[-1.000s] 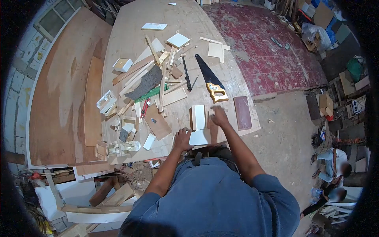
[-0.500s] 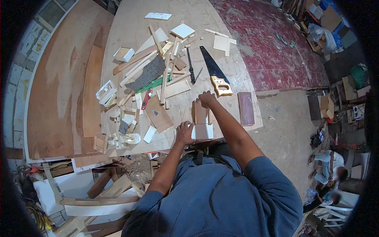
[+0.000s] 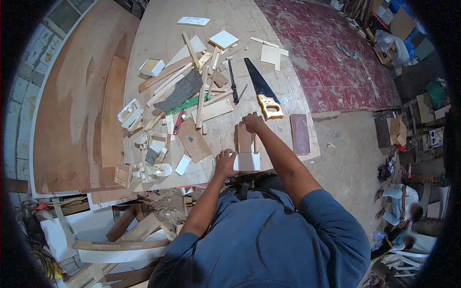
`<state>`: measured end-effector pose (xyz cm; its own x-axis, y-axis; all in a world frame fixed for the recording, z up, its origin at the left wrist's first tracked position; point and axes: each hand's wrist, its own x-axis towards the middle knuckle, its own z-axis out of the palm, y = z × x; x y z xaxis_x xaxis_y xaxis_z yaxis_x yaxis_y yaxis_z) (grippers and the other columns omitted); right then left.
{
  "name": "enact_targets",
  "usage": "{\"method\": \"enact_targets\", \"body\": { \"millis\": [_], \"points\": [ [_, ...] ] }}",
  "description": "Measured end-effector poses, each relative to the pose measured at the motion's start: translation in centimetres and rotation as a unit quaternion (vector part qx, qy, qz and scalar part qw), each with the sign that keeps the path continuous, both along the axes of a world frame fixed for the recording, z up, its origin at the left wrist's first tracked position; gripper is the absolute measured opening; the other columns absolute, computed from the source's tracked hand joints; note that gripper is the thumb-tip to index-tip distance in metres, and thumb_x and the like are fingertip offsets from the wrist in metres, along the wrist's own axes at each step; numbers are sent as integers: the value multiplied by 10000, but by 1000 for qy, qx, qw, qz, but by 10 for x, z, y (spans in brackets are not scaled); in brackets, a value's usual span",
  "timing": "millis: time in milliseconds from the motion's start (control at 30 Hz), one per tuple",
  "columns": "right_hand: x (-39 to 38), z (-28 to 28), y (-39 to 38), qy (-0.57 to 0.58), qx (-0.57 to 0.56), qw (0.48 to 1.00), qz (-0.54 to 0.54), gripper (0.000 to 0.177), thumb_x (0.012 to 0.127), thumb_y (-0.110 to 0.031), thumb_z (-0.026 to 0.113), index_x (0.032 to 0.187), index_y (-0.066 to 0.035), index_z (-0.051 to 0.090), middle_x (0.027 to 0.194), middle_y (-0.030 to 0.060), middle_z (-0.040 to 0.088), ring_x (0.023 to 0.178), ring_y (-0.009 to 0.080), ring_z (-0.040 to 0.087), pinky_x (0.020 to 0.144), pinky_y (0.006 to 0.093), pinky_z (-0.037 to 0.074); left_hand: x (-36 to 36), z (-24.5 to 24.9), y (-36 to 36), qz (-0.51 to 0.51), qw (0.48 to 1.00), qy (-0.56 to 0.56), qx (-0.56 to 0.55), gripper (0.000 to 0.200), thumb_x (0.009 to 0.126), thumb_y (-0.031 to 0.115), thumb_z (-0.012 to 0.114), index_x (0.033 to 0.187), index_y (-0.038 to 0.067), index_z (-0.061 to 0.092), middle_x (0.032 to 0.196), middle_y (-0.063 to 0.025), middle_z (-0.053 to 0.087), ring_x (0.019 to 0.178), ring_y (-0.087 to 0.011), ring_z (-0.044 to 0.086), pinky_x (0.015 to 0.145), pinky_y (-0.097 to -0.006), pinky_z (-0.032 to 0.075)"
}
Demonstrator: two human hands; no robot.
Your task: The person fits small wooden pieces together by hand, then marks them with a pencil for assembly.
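Note:
At the near edge of the workbench, my left hand (image 3: pixel 224 163) grips the left end of a small white board (image 3: pixel 247 162), thumb against its side. A brown wooden piece (image 3: pixel 246 139) with raised side edges runs away from that board and touches it. Over the far end of this piece, my right hand (image 3: pixel 251 123) is closed, fingers bent down around it; the fingertips are partly hidden. Just beyond my right hand lies a handsaw (image 3: pixel 263 91) with a yellowish wooden handle. A reddish-brown board (image 3: pixel 300 134) rests to the right.
Wood strips and offcuts (image 3: pixel 199 81) are heaped on the workbench (image 3: pixel 230 14), with a red-handled tool (image 3: pixel 179 122) among them. A clear round container (image 3: pixel 163 169) stands near the left front. Large plywood sheets (image 3: pixel 81 96) stand at left. Two people (image 3: pixel 406 206) sit at the far right.
The view has shifted very slightly. Both hands keep the same hold on the white board and the wooden piece, with no clear movement between them.

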<state>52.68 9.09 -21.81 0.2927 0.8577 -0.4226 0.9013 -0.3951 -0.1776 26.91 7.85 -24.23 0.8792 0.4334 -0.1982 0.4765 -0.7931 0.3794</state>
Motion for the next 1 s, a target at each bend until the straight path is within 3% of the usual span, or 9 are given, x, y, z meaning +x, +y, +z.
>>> {"method": "enact_targets", "body": {
  "millis": [833,1000],
  "points": [
    [7,2,6,45,-41,998,-10,305,862,-146,594,1155,-85,652,1241,165,608,1228,390,515,962,562,461,2,-7,-2,13,1000,-1,0,893,532,281,841,1331,110,479,1258,-131,450,1207,-359,422,968,-532,376],
    [33,-23,29,76,-59,995,25,286,829,-156,610,1098,-85,677,1231,184,611,1218,406,520,973,542,458,1,-5,-2,20,1000,14,-21,1026,526,357,874,1408,114,411,1289,-147,437,1234,-371,407,999,-536,356]
  ]
}}
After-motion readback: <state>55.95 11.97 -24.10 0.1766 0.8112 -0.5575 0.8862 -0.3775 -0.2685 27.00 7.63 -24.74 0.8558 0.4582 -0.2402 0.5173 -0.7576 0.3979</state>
